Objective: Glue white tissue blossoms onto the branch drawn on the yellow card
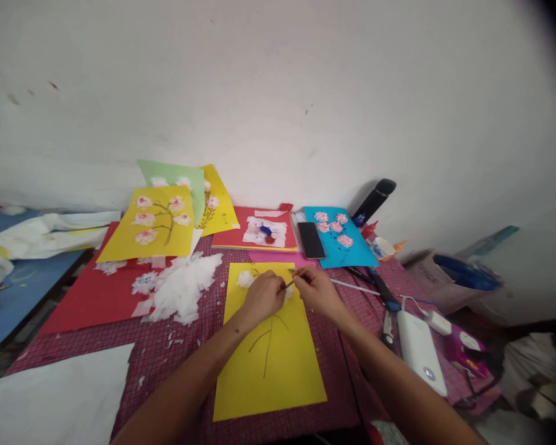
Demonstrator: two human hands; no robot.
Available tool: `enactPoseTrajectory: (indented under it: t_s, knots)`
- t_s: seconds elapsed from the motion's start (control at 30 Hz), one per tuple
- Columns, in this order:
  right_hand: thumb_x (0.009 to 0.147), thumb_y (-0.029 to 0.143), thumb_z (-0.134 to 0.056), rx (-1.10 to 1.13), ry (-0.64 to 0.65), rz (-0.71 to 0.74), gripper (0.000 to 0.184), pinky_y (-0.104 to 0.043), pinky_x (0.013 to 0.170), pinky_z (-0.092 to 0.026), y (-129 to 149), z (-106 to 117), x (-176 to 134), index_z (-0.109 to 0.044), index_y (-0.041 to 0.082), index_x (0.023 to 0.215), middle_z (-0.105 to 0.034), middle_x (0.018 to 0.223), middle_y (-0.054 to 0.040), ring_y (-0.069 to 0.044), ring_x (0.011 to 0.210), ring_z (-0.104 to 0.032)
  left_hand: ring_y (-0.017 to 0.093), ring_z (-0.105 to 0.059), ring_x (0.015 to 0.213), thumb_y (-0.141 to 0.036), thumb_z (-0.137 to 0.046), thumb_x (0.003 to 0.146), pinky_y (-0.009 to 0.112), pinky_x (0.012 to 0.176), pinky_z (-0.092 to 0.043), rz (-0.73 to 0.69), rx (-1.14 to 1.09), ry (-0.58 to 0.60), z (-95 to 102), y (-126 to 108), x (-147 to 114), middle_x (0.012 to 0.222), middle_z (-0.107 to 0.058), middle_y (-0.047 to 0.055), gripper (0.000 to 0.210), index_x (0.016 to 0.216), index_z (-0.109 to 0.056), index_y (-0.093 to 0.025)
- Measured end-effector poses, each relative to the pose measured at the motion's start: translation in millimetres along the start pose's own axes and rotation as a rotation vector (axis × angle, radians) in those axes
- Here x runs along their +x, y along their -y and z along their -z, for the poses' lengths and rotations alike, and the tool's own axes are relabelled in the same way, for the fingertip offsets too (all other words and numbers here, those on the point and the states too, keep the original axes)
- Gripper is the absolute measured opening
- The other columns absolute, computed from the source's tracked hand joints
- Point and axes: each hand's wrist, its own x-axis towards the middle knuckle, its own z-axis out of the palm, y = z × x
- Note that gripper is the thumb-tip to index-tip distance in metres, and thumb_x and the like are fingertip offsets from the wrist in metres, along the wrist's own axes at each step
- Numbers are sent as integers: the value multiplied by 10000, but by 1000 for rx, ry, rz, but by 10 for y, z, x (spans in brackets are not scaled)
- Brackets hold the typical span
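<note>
A yellow sheet of paper (287, 383) lies in front of me, with thin dark branch lines drawn on it. Near its top left sits a white tissue flower (245, 279); another white patch is partly covered by my hands. My left hand (265, 295) is closed above the sheet's upper part, its fingertips pinched at a thin brown piece (289, 284). Close beside it, my right hand (319, 289) pinches with thumb and fingers at the other end of that piece. What exactly it is, I cannot make out.
White tissue scraps (185, 287) are heaped on red paper (83, 296) at the left. Finished flower pictures (152, 219) lean behind. A phone (311, 240) rests by a blue flower picture (347, 253). At the right are a white power bank (419, 349) and a bin (438, 281).
</note>
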Motion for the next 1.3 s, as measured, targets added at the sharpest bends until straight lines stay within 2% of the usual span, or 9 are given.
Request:
enactPoseTrajectory:
  t_s: [0.2, 0.4, 0.5, 0.7, 0.93, 1.1, 1.3]
  knots:
    - [839, 266, -560, 44, -44, 4, 132, -282, 666, -490, -65, 18, 4, -670, 193, 838, -705, 782, -28, -178, 708, -642, 225, -632, 900, -171, -516, 888, 332, 819, -474, 12, -13, -4, 3, -6, -6, 871, -647, 85, 186, 881, -702, -170]
    - [850, 283, -563, 50, -42, -5, 138, -273, 635, -474, -49, 38, -14, -663, 190, 829, -686, 753, -22, -173, 678, -619, 232, -633, 913, -172, -499, 893, 344, 836, -475, 15, -24, 5, 15, -15, -13, 873, -649, 90, 196, 887, -695, -166]
    - [850, 288, -566, 49, -63, -5, 143, -274, 635, -472, -33, 46, -19, -662, 187, 817, -681, 739, -19, -171, 674, -613, 237, -635, 922, -186, -543, 858, 350, 843, -482, 22, -33, 10, 39, -21, -24, 928, -655, 90, 190, 983, -686, -169]
    - [824, 297, -581, 122, -96, -48, 139, -272, 623, -476, 17, 72, -16, -659, 188, 787, -685, 742, -25, -173, 666, -615, 244, -635, 997, -140, -589, 761, 354, 901, -496, 46, -129, 9, 80, 13, -56, 1102, -656, 106, 442, 1201, -612, -174]
    - [836, 306, -582, 153, -83, -72, 141, -265, 555, -447, 17, 61, -15, -645, 196, 777, -660, 681, -10, -163, 589, -586, 228, -639, 990, -62, -504, 778, 356, 901, -500, 57, -119, -31, 49, 85, -51, 1063, -670, 101, 338, 1072, -638, -161]
    - [849, 264, -565, 34, -64, -4, 135, -286, 667, -481, -5, 24, -9, -670, 190, 809, -714, 781, -33, -184, 710, -648, 225, -636, 973, -63, -496, 792, 357, 888, -497, 40, -104, -26, 45, 105, -52, 1014, -671, 94, 284, 1010, -650, -160]
    - [856, 235, -535, -107, -12, 31, 154, -266, 612, -448, 52, -5, -10, -677, 185, 823, -722, 763, -42, -179, 678, -652, 226, -636, 967, -71, -490, 817, 356, 891, -490, -5, -89, -7, 48, 117, -66, 978, -665, 96, 263, 990, -670, -156]
